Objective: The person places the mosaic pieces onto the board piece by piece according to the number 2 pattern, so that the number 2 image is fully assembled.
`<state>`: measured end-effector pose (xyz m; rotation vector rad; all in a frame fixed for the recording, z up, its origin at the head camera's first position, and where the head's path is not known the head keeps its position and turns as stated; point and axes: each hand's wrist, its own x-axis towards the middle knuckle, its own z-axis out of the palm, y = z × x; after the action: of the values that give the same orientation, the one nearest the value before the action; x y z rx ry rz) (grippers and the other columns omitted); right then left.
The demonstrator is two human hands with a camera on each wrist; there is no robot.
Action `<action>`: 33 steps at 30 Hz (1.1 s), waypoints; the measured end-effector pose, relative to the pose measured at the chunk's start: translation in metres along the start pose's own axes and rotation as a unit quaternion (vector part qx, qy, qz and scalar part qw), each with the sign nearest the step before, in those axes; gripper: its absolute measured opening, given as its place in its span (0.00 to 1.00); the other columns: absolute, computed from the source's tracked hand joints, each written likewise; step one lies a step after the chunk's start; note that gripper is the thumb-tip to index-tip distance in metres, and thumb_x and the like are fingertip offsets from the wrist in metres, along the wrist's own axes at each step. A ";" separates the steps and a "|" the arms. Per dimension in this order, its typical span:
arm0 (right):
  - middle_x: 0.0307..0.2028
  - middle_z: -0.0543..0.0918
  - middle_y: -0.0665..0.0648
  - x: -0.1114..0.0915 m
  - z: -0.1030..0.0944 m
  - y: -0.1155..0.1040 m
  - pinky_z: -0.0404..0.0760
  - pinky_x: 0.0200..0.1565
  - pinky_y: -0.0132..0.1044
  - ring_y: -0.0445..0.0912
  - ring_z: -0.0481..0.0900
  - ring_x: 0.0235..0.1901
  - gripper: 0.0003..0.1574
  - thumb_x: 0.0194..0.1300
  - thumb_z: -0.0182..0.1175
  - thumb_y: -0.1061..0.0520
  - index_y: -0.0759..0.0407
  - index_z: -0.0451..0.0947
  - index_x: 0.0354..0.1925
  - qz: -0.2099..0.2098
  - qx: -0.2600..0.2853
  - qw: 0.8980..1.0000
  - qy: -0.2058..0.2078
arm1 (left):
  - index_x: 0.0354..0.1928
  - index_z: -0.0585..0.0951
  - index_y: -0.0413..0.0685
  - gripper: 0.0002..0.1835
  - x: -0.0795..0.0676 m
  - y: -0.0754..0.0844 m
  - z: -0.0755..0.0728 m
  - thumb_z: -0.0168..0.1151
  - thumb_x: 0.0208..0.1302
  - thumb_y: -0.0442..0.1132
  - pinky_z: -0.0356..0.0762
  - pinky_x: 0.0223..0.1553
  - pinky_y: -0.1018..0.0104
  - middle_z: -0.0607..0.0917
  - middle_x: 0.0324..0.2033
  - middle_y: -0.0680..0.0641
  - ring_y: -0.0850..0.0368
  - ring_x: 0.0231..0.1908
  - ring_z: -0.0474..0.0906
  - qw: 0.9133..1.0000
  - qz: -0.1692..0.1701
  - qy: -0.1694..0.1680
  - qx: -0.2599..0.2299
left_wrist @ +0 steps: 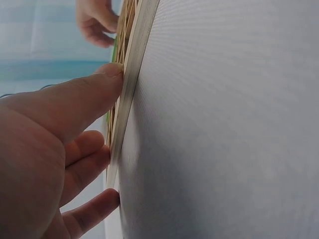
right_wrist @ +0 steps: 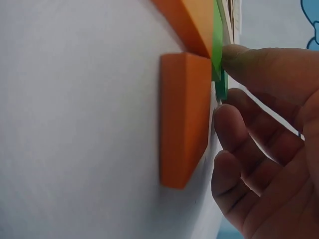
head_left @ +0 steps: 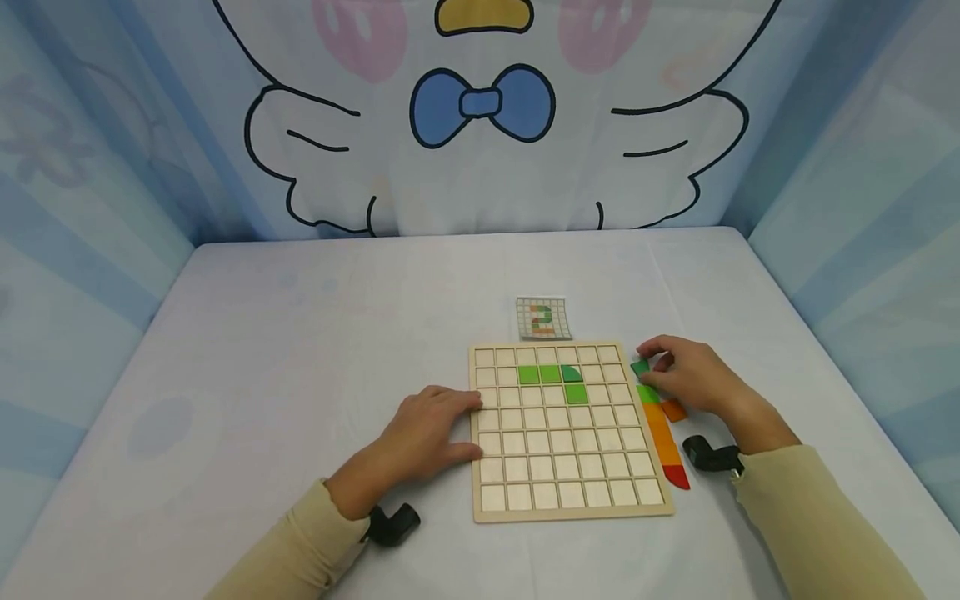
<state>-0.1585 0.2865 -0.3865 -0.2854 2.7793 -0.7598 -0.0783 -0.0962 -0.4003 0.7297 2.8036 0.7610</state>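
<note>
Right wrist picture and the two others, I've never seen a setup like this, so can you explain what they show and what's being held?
There's no robot: these are a person's bare hands. The head picture comes from a camera worn on the head, looking down; the others come from small black cameras, one on each wrist.

On the white table lies a wooden grid board with four green pieces in it. Beyond it is a pattern card; along its right side lie a light green piece, orange pieces and a red piece.

The left hand touches the board's left edge. The right hand appears to pinch a dark green piece.
</note>
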 end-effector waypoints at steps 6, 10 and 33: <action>0.43 0.81 0.64 0.001 0.000 -0.002 0.79 0.44 0.50 0.56 0.76 0.41 0.27 0.65 0.66 0.56 0.70 0.75 0.57 -0.010 -0.019 1.000 0.009 | 0.63 0.77 0.47 0.33 0.000 0.000 0.000 0.75 0.58 0.50 0.70 0.56 0.44 0.81 0.59 0.46 0.44 0.60 0.72 1.000 -0.002 0.001 -0.002; 0.44 0.81 0.67 0.001 -0.001 -0.004 0.79 0.46 0.55 0.58 0.77 0.43 0.27 0.66 0.65 0.56 0.72 0.74 0.57 -0.010 -0.023 1.000 0.013 | 0.63 0.77 0.47 0.33 0.000 0.000 0.000 0.75 0.58 0.49 0.69 0.56 0.44 0.81 0.59 0.46 0.44 0.60 0.72 1.000 -0.004 0.001 -0.005; 0.49 0.81 0.67 -0.010 -0.002 -0.028 0.78 0.51 0.55 0.59 0.77 0.49 0.28 0.66 0.64 0.55 0.71 0.73 0.58 -0.021 0.015 0.999 0.026 | 0.63 0.77 0.46 0.32 0.000 0.001 -0.001 0.75 0.58 0.49 0.70 0.56 0.43 0.81 0.58 0.46 0.43 0.60 0.72 1.000 -0.002 -0.003 -0.008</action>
<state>-0.1461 0.2660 -0.3683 -0.3229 2.8148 -0.8299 -0.0784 -0.0959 -0.3995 0.7210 2.7900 0.7795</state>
